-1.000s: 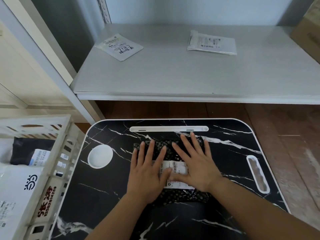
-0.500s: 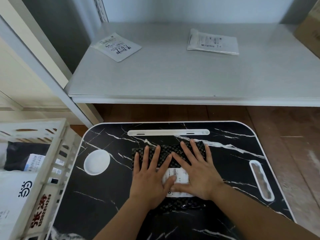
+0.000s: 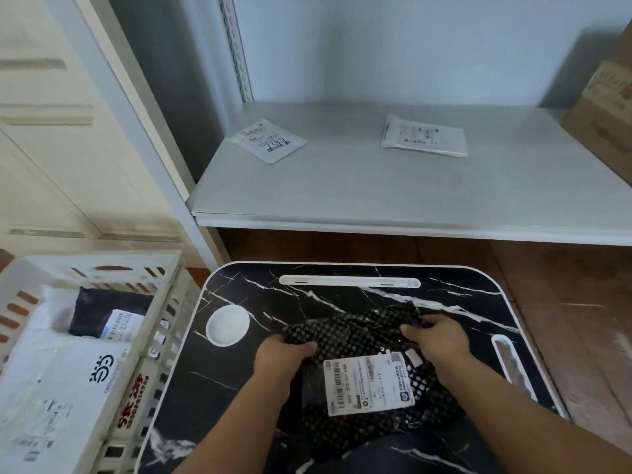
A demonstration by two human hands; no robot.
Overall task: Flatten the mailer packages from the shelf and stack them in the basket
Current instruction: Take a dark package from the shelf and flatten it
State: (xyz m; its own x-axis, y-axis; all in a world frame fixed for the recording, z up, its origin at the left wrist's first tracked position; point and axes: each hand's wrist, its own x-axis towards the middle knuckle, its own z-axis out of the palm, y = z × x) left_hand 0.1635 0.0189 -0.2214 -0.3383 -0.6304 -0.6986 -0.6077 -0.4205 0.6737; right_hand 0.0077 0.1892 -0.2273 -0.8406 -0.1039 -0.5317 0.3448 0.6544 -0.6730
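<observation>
A black mailer with white dots and a white shipping label lies on the black marble-patterned tray table. My left hand grips its left edge and my right hand grips its upper right edge, so its far side is raised and crumpled. Two white mailers remain on the grey shelf: one at the back left, another at the back middle. The white slatted basket stands to the left of the table and holds a large white mailer and a dark one.
A cardboard box sits on the shelf's right end. The shelf's white upright post runs down between basket and shelf. The table has a round white recess and a slot along its far edge. Wooden floor shows on the right.
Both hands lay flat on the dotted mailer before; now they have moved apart to its edges and curled around them, lifting its far side. The view has tilted up and right.
</observation>
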